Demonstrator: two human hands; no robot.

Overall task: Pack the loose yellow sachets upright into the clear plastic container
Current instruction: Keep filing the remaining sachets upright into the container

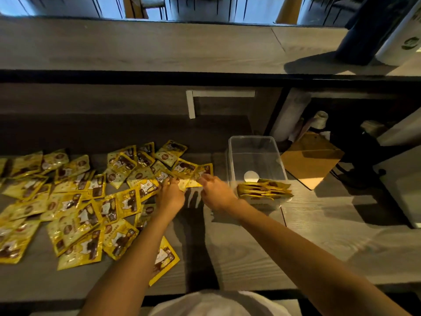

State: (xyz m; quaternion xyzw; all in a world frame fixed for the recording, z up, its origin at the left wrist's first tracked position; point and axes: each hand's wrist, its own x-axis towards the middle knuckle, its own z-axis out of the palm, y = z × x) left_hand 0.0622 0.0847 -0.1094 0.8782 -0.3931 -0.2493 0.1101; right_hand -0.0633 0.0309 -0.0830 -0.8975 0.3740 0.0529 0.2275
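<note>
Now | left hand [170, 195] + right hand [216, 193] pinch sachet [190, 183] between them | container [251, 137] rightward

Reaching forward, left hand [170, 194] and right hand [216, 193] close together (fingers curled), pinching a yellow sachet [190, 183] between them.

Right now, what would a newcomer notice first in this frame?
A sprawl of loose yellow foil sachets covers the left half of the grey wood-grain counter. At centre the left hand and right hand pinch one sachet between them. Just right stands the clear rectangular plastic container, mostly empty, with a small batch of packed sachets at its near end.
</note>
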